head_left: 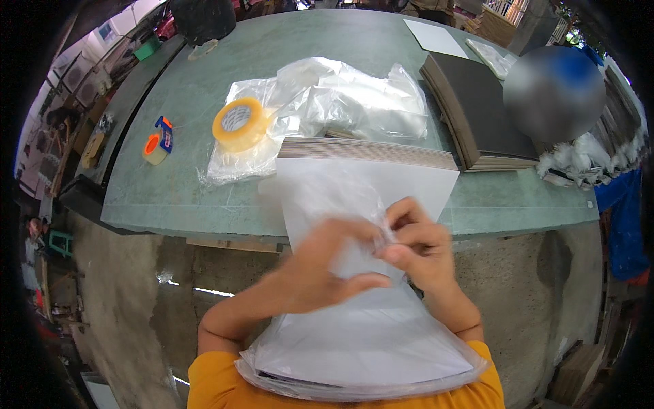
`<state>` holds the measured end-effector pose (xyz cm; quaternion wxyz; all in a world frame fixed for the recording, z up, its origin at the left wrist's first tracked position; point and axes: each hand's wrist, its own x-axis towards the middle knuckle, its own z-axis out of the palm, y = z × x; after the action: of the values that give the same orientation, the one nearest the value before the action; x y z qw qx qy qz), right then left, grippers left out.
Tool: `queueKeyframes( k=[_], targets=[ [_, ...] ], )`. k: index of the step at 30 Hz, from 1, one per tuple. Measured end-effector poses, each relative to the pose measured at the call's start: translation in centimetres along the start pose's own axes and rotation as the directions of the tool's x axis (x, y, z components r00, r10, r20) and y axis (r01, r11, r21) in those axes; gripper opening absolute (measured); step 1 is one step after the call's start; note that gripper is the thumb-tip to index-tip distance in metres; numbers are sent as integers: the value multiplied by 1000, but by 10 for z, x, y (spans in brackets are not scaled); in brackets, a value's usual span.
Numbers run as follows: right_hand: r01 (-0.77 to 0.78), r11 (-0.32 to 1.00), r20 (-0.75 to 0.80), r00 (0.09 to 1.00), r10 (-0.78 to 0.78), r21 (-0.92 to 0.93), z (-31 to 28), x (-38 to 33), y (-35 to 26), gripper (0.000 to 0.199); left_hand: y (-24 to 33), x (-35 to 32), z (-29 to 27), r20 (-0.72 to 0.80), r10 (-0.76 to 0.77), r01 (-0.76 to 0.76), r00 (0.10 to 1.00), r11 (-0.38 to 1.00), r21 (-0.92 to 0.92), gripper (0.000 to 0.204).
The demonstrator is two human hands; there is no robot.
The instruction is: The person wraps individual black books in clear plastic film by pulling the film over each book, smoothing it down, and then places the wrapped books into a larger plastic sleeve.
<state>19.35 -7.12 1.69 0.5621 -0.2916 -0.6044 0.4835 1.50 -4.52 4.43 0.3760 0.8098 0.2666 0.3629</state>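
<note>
A thick stack of white boards [422, 184] leans between my body and the table edge. A clear plastic bag [368, 392] wraps its lower part, against my orange shirt. Over the middle of the stack, my right hand [424, 249] pinches a gathered bit of the clear plastic between thumb and fingers. My left hand [323, 262] is beside it, blurred by motion, its thumb stretched apart from the fingers. The fingertips of the left hand come near the pinched plastic; whether they touch it I cannot tell. More blurred film [327, 194] spreads over the upper face of the stack.
On the green table [170, 198] lie a large tape roll [238, 126], a small orange-and-blue tape dispenser [158, 143] and crumpled clear plastic bags [368, 102]. A dark-covered stack [477, 109] stands right, near a white sheet [434, 37]. A blurred round patch covers the far right.
</note>
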Motion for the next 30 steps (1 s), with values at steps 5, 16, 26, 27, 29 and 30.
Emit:
queueKeyframes(
  k=[5, 16, 26, 27, 29, 30],
  targets=[
    [145, 982, -352, 919, -178, -117, -5, 12, -29, 17, -11, 4, -2, 216, -90, 137, 972, 967, -215, 14],
    [-576, 817, 735, 564, 377, 23, 13, -4, -1, 28, -28, 4, -13, 64, -330, 222, 942, 469, -855, 20],
    [61, 473, 446, 457, 770, -879, -26, -23, 8, 32, -22, -8, -49, 660, 161, 215, 734, 867, -450, 17],
    [103, 245, 266, 370, 890, -964, -35, -14, -5, 29, -19, -9, -48, 763, 157, 143, 627, 940, -311, 16],
    [244, -105, 26, 480, 877, -964, -43, -22, 5, 23, -2, -5, -21, 879, 6, 76, 477, 996, -49, 16],
    [282, -116, 62, 552, 831, -952, -50, -29, 14, 22, 3, -6, -12, 841, 173, -5, 512, 980, -198, 16]
  ],
)
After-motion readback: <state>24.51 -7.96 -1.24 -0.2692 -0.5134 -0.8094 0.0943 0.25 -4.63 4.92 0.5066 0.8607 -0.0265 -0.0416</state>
